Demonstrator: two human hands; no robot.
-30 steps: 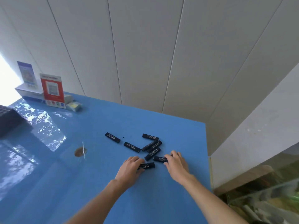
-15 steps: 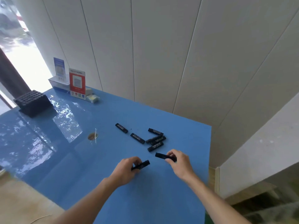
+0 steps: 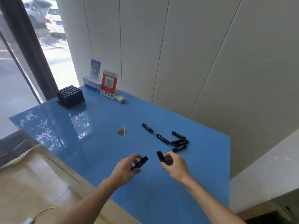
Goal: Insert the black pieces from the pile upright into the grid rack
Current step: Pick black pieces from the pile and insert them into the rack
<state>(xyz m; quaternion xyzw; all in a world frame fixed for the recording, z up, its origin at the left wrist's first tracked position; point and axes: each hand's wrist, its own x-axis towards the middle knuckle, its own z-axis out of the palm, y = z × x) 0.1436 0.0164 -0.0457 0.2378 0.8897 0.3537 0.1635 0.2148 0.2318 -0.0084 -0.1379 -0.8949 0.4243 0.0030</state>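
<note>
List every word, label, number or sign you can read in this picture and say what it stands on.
None can be read.
Black pieces: white lettering, too small.
Red sign: a square code and a row of icons, its words blurred.
Blue card: print blurred.
Car plate outside the window: blurred.

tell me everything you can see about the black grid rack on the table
The rack is a black, matte, plastic-looking block whose top is a grid of small square cells. It sits flat at the far left corner of the blue table, near the window, beside a white box. Neither hand touches it. Whether its cells are filled cannot be told from here.
</note>
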